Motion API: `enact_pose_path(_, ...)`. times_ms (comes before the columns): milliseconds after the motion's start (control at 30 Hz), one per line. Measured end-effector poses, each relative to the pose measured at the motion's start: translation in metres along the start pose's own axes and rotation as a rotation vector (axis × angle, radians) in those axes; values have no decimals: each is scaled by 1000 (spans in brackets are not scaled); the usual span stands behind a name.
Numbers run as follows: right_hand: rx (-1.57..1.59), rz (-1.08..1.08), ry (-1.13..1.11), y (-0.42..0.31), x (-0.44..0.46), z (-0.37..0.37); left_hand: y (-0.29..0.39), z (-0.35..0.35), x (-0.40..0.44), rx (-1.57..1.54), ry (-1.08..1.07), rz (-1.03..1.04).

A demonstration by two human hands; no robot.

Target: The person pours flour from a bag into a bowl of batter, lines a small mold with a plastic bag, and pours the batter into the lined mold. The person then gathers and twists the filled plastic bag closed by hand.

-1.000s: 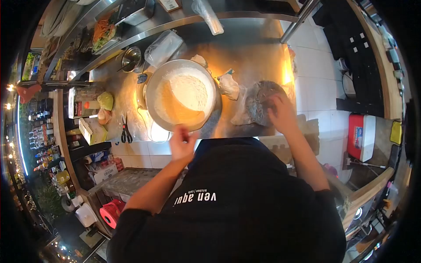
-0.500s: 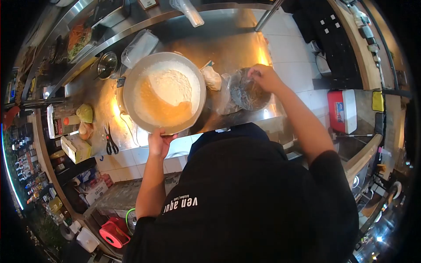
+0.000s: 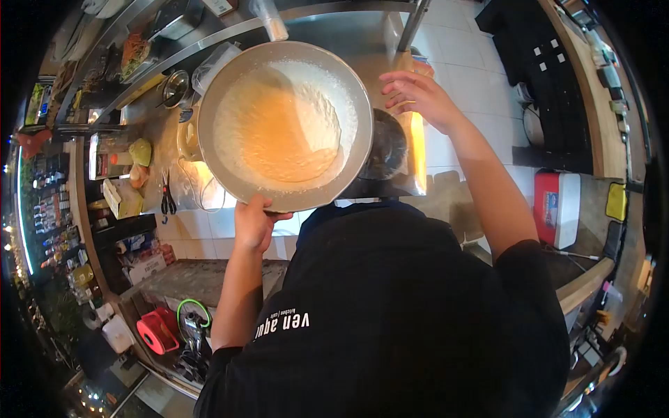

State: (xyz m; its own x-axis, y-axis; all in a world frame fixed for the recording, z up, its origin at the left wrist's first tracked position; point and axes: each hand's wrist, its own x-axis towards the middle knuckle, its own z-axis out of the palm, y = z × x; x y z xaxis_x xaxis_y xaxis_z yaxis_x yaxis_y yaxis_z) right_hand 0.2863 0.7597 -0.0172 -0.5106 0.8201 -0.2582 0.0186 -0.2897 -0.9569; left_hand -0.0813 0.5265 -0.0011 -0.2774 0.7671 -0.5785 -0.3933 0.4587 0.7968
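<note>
A large grey bowl (image 3: pixel 354 164) is tilted toward me above the steel counter. My left hand (image 3: pixel 254 224) is closed on its near rim. Inside lies a pale, flour-like mixture (image 3: pixel 322 122), thick toward the right. Part of it looks orange; whether that is warm light or its own colour I cannot tell. My right hand (image 3: pixel 421 99) is raised to the right of the bowl, fingers apart and holding nothing. Below it stands a dark round container (image 3: pixel 388 148), partly hidden by the bowl.
Black-handled scissors (image 3: pixel 167 198) lie on the counter (image 3: pixel 159 155) at left, near a yellow box (image 3: pixel 122 198). A beige thing (image 3: pixel 187 139) with a cord sits beside the bowl. Clear plastic (image 3: pixel 212 66) shows behind it. A red and white cooler (image 3: pixel 557 209) stands at right.
The bowl has come up and to the right with my left hand, now covering the white packet and plastic bag. My right hand has lifted off the dark container, and its fingers have spread.
</note>
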Motion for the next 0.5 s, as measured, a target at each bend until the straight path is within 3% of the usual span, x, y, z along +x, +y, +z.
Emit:
enact_pose_path(133, -185, -28, 28, 44, -8, -49, -34, 44, -8, 6, 76, 47)
enact_pose_path(200, -401, -213, 87, 93, -5, -78, -47, 62, -13, 28, 116, 51)
enact_pose_path(367, -417, -55, 112, 155, -26, -101, -66, 91, -21, 180, 270, 202)
enact_pose_path(500, -370, -183, 173, 191, -34, -101, -68, 103, -25, 319, 296, 264)
